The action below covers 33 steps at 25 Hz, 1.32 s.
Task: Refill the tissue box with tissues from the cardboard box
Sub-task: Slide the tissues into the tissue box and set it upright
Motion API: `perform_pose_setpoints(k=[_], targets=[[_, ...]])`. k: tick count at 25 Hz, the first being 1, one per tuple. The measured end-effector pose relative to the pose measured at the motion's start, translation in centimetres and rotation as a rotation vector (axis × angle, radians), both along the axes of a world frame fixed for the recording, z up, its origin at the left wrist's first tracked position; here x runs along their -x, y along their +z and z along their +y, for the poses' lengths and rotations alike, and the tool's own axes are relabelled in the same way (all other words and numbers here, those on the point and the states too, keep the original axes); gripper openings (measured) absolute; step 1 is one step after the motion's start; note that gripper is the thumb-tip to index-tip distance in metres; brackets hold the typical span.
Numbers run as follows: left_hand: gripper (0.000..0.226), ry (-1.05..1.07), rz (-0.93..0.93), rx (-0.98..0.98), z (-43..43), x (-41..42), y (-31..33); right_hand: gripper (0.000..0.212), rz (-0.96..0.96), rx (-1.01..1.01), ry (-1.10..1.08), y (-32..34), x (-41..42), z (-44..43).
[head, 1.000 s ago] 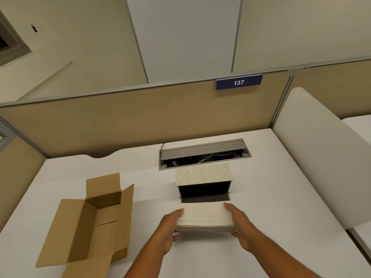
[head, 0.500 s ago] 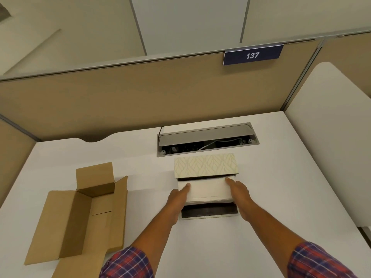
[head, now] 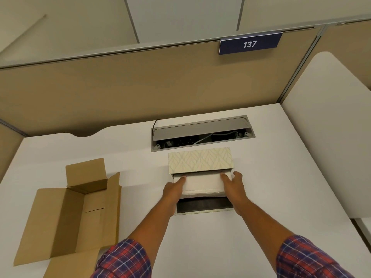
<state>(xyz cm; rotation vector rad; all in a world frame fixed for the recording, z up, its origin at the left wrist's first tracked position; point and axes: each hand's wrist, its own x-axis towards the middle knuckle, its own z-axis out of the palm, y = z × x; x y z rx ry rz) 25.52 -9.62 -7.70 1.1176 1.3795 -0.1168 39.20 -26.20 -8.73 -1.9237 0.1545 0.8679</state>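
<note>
A cream, leaf-patterned tissue box [head: 200, 159] lies on the white desk with its open side towards me and its dark flap [head: 204, 206] folded down flat. A white stack of tissues [head: 202, 183] sits partly inside the opening. My left hand [head: 173, 189] holds the stack's left end and my right hand [head: 233, 186] its right end, fingertips at the box mouth. The open brown cardboard box [head: 74, 213] lies on the desk to the left, and its visible inside holds no tissues.
A cable tray [head: 200, 133] with its grey lid raised is sunk into the desk just behind the tissue box. Beige partitions wall the desk at the back and left; a white rounded panel [head: 325, 137] stands on the right.
Both hands carried the tissue stack from in front of the tissue box forward over the flap and into its opening. The view has tilted down and closer.
</note>
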Motion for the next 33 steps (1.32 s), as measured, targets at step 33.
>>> perform_pose_setpoints(k=[33], targets=[[0.037, 0.001, -0.227, -0.271, -5.8, 7.8, 3.3, 0.071, -0.390, 0.234, 0.162, 1.5, 5.4, -7.4]])
